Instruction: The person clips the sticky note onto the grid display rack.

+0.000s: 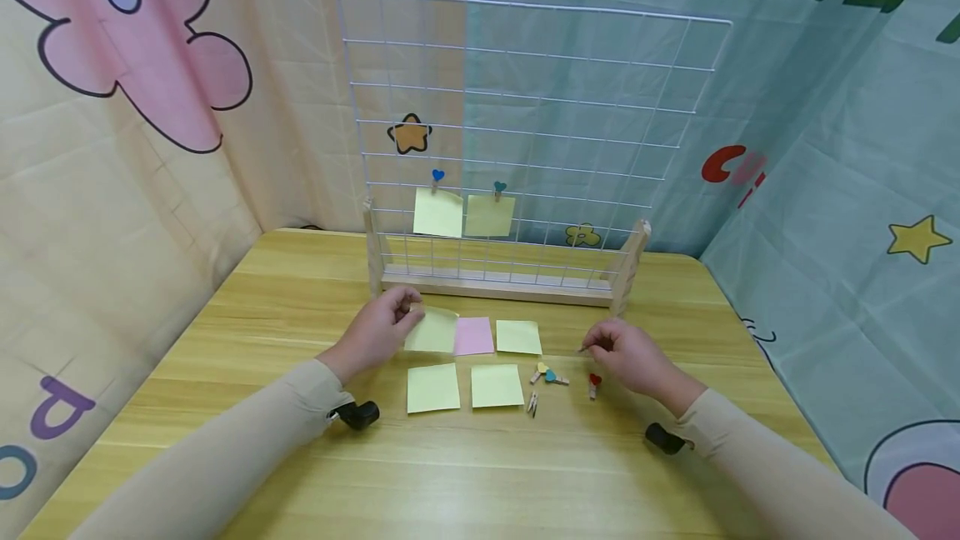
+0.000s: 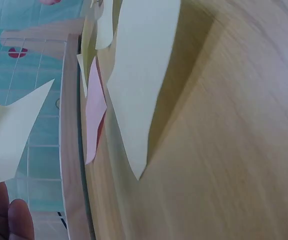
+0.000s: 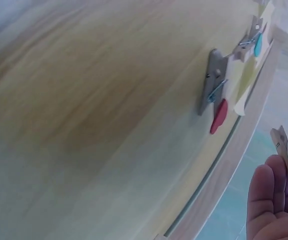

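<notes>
My left hand (image 1: 384, 327) pinches a yellow sticky note (image 1: 433, 332) by its upper left side, lifting it off the table; the left wrist view shows that note (image 2: 14, 135) raised above the fingers. A small wooden clothespin (image 3: 282, 145) is pinched between the thumb and fingers of my right hand (image 1: 626, 354). Below that hand lies a clothespin with a red heart (image 1: 595, 382). To its left are more small clothespins, one with a blue heart (image 1: 551, 376) and a plain-looking one (image 1: 532, 404). A pink note (image 1: 474, 336) and several yellow notes (image 1: 497, 386) lie between the hands.
A white wire grid (image 1: 570, 165) stands in a wooden base (image 1: 495, 286) at the back of the table (image 1: 450, 473). Two notes (image 1: 438, 212) hang on it from heart clothespins (image 1: 500, 188). Printed curtains (image 1: 825, 148) surround the table.
</notes>
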A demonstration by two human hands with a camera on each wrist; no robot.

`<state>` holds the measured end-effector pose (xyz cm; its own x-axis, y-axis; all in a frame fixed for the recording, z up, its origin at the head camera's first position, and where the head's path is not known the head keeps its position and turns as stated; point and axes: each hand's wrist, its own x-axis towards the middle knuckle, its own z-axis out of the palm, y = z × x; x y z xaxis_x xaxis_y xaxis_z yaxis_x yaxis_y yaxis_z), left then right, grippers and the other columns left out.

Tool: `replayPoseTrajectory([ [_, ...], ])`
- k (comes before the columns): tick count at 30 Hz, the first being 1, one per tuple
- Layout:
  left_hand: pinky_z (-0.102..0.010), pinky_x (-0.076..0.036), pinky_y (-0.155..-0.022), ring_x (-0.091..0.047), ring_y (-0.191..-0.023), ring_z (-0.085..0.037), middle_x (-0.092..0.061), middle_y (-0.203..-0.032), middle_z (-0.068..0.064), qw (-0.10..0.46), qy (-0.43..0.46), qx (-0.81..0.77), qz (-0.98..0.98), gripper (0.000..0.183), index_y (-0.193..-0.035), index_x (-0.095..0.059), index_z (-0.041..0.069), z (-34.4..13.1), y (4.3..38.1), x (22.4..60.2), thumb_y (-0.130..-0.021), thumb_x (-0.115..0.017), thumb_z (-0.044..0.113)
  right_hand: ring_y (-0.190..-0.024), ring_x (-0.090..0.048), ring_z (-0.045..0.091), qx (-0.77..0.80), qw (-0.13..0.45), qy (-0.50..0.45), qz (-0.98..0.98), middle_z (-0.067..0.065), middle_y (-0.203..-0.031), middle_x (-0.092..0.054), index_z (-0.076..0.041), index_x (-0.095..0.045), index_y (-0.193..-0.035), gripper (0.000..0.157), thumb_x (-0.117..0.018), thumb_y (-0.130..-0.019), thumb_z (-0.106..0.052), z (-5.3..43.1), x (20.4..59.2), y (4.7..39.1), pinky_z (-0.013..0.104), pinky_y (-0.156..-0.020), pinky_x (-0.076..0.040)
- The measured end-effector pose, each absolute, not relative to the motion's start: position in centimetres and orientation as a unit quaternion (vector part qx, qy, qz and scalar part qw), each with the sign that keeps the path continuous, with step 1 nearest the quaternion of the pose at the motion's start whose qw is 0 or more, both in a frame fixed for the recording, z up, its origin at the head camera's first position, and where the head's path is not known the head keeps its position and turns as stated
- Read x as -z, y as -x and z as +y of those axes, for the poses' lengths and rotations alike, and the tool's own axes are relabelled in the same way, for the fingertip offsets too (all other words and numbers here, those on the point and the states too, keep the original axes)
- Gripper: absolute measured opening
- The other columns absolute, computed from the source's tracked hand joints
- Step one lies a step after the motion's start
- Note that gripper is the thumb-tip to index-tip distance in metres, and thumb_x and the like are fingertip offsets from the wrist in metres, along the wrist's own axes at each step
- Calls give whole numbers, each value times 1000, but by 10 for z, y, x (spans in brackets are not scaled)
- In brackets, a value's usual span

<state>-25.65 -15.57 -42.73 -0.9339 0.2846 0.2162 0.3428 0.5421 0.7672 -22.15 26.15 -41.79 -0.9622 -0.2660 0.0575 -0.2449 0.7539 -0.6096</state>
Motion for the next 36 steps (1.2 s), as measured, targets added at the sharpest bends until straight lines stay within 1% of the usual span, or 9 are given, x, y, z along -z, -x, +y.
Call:
replayPoseTrajectory([
  [5,-24,-39,-58,-46,-69,-16,-52,-81,-2,38,178,469,-864,20,-100,-50,9,-146,256,420,-104,-68,16,-90,-63,18,332,1,128,935,10,-110,-71,-7,-77,-105,11,-66,-102,-7,258,415,222,29,-76,-55],
  [8,-24,-36,-56,-42,-66,-16,-46,-76,-1,39,175,483,-857,26,-96,-45,10,-140,256,415,-104,-68,18,-93,-66,19,337,-13,132,932,12,-112,-72,-6,-76,-107,14,-63,-103,-3,256,413,222,30,-77,-57],
  [10,-24,-35,-56,-41,-65,-16,-43,-75,-2,41,172,489,-854,28,-94,-43,9,-136,256,411,-105,-67,19,-94,-68,20,342,-20,134,930,13,-112,-73,-4,-75,-108,14,-62,-103,-1,254,410,223,30,-77,-57],
  [14,-26,-37,-59,-44,-70,-19,-45,-79,-3,53,171,491,-852,26,-93,-47,9,-127,259,404,-105,-67,21,-97,-69,22,357,-25,128,925,16,-111,-74,1,-71,-114,14,-62,-103,0,249,403,226,28,-75,-57],
  [17,-26,-44,-65,-50,-76,-20,-55,-86,-5,67,177,487,-853,18,-98,-55,9,-118,263,400,-105,-67,21,-95,-69,25,366,-27,117,923,19,-112,-74,2,-70,-115,14,-62,-103,-1,245,396,228,26,-72,-56],
  [20,-28,-50,-71,-56,-82,-20,-64,-95,-7,81,189,481,-852,13,-107,-62,7,-109,267,396,-105,-67,19,-80,-64,22,366,-36,109,924,20,-109,-75,1,-72,-111,13,-62,-104,-3,243,389,229,25,-63,-51],
  [24,-31,-55,-78,-63,-91,-20,-68,-104,-7,88,200,478,-851,18,-118,-64,6,-98,273,388,-105,-66,19,-65,-51,16,372,-61,112,920,18,-107,-76,-1,-75,-109,14,-63,-105,-6,240,381,232,25,-57,-44],
  [30,-38,-58,-88,-67,-100,-22,-70,-112,-6,94,205,475,-850,24,-127,-62,9,-82,286,375,-107,-65,21,-74,-62,14,382,-99,120,911,19,-112,-78,-4,-78,-111,17,-63,-105,-9,233,363,238,24,-65,-51],
  [36,-38,-60,-88,-69,-103,-22,-70,-118,-6,113,224,474,-844,28,-132,-60,9,-64,298,364,-106,-65,19,-87,-70,23,390,-114,115,906,19,-113,-76,-1,-71,-130,27,-63,-107,-12,224,347,247,18,-67,-52],
])
